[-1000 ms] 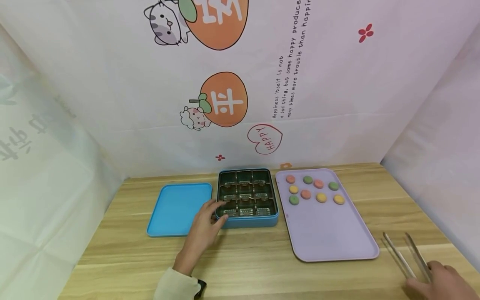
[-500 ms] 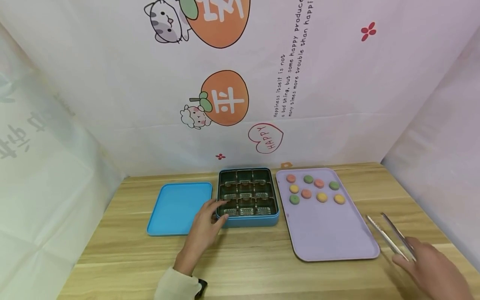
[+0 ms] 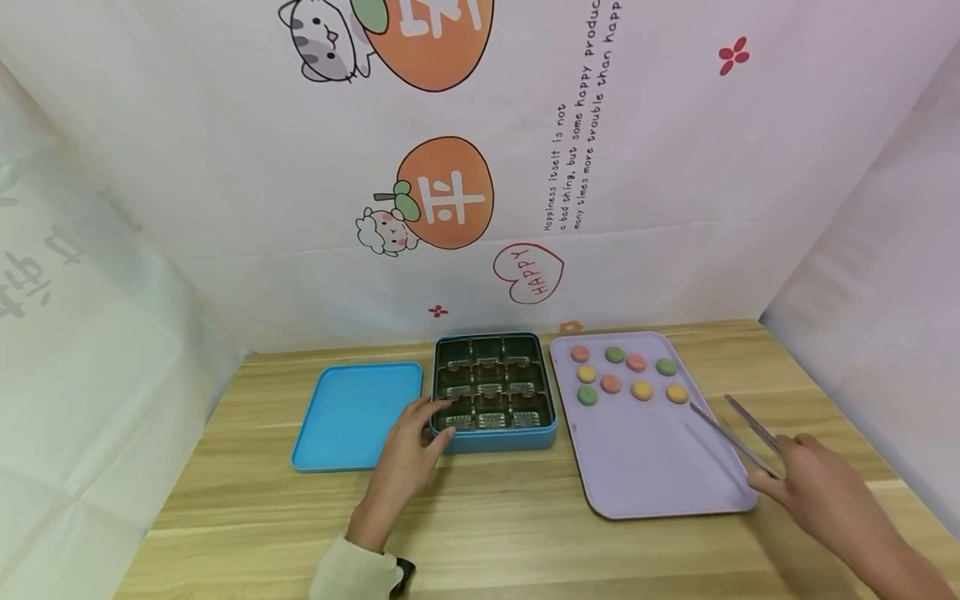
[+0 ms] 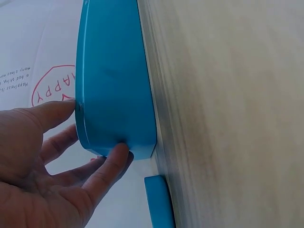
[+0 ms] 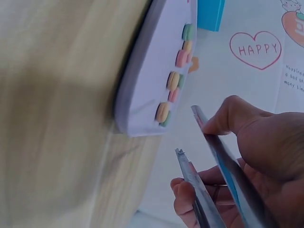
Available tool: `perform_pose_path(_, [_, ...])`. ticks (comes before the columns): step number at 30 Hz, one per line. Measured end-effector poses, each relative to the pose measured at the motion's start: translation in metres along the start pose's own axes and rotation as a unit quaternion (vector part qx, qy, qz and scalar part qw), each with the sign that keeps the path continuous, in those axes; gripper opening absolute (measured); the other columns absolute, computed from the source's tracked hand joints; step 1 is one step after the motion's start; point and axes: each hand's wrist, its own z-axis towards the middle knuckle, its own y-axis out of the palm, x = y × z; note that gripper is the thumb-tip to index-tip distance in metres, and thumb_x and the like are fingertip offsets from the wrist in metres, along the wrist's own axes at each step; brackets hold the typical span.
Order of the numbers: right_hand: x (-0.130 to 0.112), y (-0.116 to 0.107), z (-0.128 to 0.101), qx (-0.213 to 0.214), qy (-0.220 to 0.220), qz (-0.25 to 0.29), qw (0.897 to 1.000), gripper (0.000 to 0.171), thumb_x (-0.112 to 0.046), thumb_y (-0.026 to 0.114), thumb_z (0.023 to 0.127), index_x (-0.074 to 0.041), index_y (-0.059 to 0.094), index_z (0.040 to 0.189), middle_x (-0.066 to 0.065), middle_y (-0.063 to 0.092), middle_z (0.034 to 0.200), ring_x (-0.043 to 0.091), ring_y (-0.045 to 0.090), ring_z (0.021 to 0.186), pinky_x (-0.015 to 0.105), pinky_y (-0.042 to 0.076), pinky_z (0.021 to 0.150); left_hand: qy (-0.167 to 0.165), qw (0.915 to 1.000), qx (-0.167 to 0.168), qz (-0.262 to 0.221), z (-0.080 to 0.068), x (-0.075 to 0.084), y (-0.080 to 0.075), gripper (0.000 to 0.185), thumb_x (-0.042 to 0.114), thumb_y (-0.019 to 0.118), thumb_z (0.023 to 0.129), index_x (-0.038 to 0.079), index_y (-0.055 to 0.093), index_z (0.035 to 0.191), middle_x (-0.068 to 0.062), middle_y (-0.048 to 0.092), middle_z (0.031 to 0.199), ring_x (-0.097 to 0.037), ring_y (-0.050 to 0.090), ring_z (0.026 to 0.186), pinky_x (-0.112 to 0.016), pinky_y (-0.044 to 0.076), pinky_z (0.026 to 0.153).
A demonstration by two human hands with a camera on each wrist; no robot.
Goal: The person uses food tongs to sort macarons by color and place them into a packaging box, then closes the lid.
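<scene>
Wood-grain table (image 3: 510,533): work on it looks to be at the reach stage, no pick made yet. Lilac tray (image 3: 660,467) at the right, food on its far half. Blue square box (image 3: 495,442) just left of the tray, top open. Matching blue lid (image 3: 360,412) lies flat left of the box. Plastic nine-compartment insert (image 3: 491,392) sits inside the box, three by three; no food visible in it, front-left compartment partly covered by fingers.

Left hand (image 3: 412,442) grips the box's front-left corner, thumb at the front rim, other fingers round the left side; probably steadying it. Right hand (image 3: 813,479), well apart from the left, is clamped on metal tongs (image 3: 726,433), arms spread, nothing between the tips. Right wrist view shows both tips clear of the food.

Nine macarons (image 3: 611,384) on the tray: three pink, three green, three yellow, loosely spread. Rightmost yellow macaron (image 3: 677,393) looks nearest a tip in the head view, so likeliest target. Next move calls for lowering the tips astride one and squeezing lightly; shells could crack or slip.
</scene>
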Motion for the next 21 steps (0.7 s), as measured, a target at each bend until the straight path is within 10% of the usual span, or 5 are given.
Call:
perform_pose_path(10, [-0.019,-0.006,0.029,-0.017,-0.009,-0.005,1.0,0.027,-0.013,0.073,0.079,0.009,0.061,0.086,0.011,0.051,0.074,0.024,0.046,0.065,0.039,0.042,0.056,0.0,1.0,0.006,0.004,0.001,-0.002,-0.001,0.039,0.02,0.071,0.102,0.01,0.067,0.139,-0.028,0.046,0.158,-0.041,0.065,0.121,-0.051,0.059,0.09])
perform_pose_path(21, [-0.036,-0.006,0.045,-0.055,-0.006,-0.032,0.998,0.048,-0.023,0.078,0.09,0.013,0.067,0.12,0.029,0.07,0.102,0.043,0.069,0.084,0.057,0.054,0.061,-0.008,0.9999,0.009,-0.004,0.0,-0.001,0.002,0.041,0.019,0.072,0.101,0.008,0.066,0.14,-0.028,0.048,0.156,-0.041,0.065,0.122,-0.051,0.059,0.093])
